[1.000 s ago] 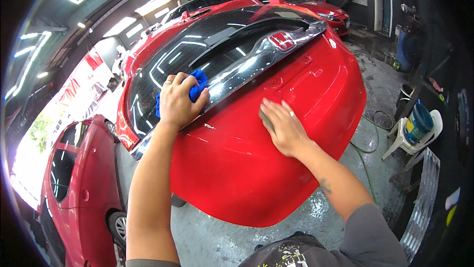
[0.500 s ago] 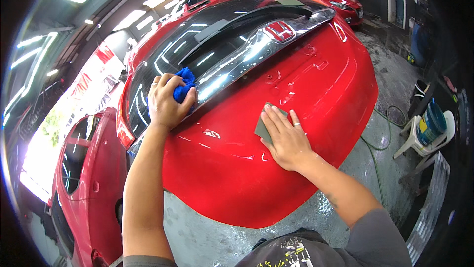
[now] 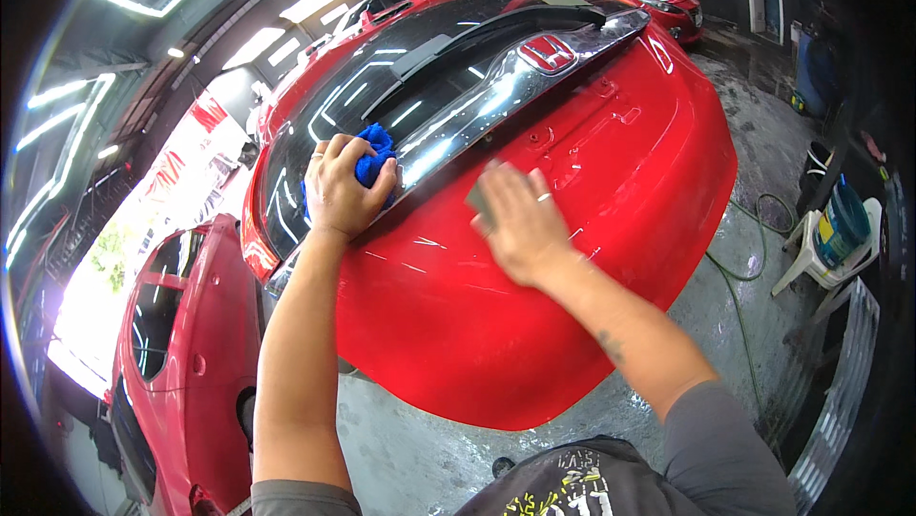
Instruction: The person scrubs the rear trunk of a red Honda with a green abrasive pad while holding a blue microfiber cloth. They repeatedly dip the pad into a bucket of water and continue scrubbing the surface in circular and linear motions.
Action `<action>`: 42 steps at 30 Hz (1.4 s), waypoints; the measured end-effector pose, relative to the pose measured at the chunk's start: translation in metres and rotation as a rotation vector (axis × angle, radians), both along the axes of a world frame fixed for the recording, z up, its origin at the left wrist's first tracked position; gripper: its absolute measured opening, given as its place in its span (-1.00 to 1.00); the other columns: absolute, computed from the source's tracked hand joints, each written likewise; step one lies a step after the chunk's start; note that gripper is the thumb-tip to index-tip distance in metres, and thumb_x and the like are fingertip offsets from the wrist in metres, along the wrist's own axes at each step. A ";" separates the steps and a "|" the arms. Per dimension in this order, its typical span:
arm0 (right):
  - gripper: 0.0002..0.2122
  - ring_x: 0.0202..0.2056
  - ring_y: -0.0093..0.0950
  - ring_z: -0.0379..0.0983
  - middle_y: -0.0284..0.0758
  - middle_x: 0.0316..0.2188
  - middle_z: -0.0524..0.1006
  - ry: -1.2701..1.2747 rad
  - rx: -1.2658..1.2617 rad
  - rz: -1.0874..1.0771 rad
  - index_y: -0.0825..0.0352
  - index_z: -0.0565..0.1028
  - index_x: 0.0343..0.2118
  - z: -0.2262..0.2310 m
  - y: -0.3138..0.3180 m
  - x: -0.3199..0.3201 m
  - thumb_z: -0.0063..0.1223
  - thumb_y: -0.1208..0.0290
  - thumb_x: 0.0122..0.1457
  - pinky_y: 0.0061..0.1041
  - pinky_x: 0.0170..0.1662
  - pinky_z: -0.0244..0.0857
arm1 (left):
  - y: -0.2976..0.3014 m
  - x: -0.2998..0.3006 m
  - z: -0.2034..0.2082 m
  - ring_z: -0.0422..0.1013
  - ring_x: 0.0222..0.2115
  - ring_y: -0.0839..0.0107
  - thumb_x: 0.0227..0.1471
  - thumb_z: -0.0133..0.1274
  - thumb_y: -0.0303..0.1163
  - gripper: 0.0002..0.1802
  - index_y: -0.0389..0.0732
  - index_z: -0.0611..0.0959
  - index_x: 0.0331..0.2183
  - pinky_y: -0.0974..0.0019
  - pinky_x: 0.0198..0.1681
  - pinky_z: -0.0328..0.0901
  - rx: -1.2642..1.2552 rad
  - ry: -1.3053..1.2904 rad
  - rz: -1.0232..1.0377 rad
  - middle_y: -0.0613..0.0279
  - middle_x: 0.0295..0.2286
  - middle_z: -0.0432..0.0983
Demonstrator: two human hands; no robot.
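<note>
A blue microfibre cloth [image 3: 376, 155] is bunched under my left hand [image 3: 345, 187], whose fingers curl round it at the lower left end of the chrome trim [image 3: 456, 129], against the rear window glass. My right hand [image 3: 527, 230], slightly blurred, lies over a folded grey-green sheet of sandpaper [image 3: 480, 199], pressing it to the red tailgate [image 3: 468, 344] just below the trim. Only the left edge of the sheet shows; the rest is beneath the fingers. The tailgate has a wet sheen with several streaks of reflected light.
Another red car [image 3: 196, 354] stands close on the left, and one more red car [image 3: 658, 2] is behind at the right. A teal bucket [image 3: 842, 225] sits on a white plastic stool [image 3: 811, 263]. A green hose [image 3: 739, 273] lies across the wet grey floor.
My right hand has slid up and to the left across the panel with the sandpaper, closer to the trim. The whole view has shifted slightly; my left hand keeps its place on the cloth.
</note>
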State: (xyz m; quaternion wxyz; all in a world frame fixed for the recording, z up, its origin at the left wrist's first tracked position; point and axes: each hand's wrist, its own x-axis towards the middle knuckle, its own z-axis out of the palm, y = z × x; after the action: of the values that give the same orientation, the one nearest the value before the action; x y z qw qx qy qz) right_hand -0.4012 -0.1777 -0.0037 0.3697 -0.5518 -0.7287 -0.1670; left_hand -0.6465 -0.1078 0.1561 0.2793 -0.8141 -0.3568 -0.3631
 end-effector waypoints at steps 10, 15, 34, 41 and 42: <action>-0.43 0.58 -0.22 0.12 -0.17 0.54 0.31 0.048 -0.183 -0.110 0.24 0.35 0.49 0.012 -0.003 0.019 -0.22 -0.01 0.60 0.29 0.55 -0.06 | 0.002 -0.003 -0.003 0.56 -0.17 -0.03 0.07 0.38 -0.01 -0.64 -0.11 0.77 -0.32 -0.05 -0.03 0.47 0.012 -0.020 -0.041 0.09 -0.27 0.65; -0.42 0.60 -0.16 0.08 -0.14 0.57 0.24 -0.051 -0.063 0.093 0.27 0.37 0.47 0.000 -0.040 -0.080 -0.19 -0.03 0.59 0.34 0.54 -0.07 | 0.003 -0.009 -0.006 0.56 -0.17 -0.03 0.09 0.36 -0.01 -0.62 -0.14 0.78 -0.30 -0.07 -0.03 0.47 0.035 -0.027 -0.050 0.08 -0.27 0.65; -0.35 0.61 -0.17 0.05 -0.06 0.58 0.21 0.057 -0.324 -0.135 0.38 0.26 0.53 0.052 -0.004 -0.047 -0.28 -0.05 0.62 0.35 0.56 -0.10 | 0.003 -0.014 -0.005 0.56 -0.15 -0.02 0.08 0.34 0.01 -0.62 -0.13 0.77 -0.32 -0.07 -0.01 0.45 0.029 -0.042 -0.058 0.09 -0.28 0.64; -0.36 0.61 -0.23 0.05 -0.19 0.61 0.19 -0.148 -0.353 -0.025 0.26 0.26 0.55 0.049 -0.026 -0.038 -0.25 -0.07 0.60 0.31 0.57 -0.10 | 0.004 -0.020 -0.005 0.57 -0.12 -0.04 0.10 0.36 0.02 -0.60 -0.13 0.79 -0.28 -0.06 0.02 0.47 -0.010 -0.021 -0.032 0.06 -0.25 0.65; -0.37 0.61 -0.21 0.05 -0.18 0.60 0.19 -0.073 -0.301 -0.090 0.27 0.27 0.54 0.043 -0.011 -0.011 -0.24 -0.06 0.60 0.32 0.57 -0.10 | 0.001 -0.017 -0.002 0.57 -0.12 -0.04 0.10 0.36 0.03 -0.59 -0.14 0.79 -0.28 -0.06 0.02 0.47 0.012 -0.030 -0.056 0.07 -0.25 0.65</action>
State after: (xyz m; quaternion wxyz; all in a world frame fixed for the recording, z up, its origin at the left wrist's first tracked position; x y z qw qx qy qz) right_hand -0.4124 -0.1890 0.0396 0.2483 -0.6268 -0.7328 -0.0920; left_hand -0.6631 -0.1066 0.1542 0.2687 -0.8166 -0.3359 -0.3849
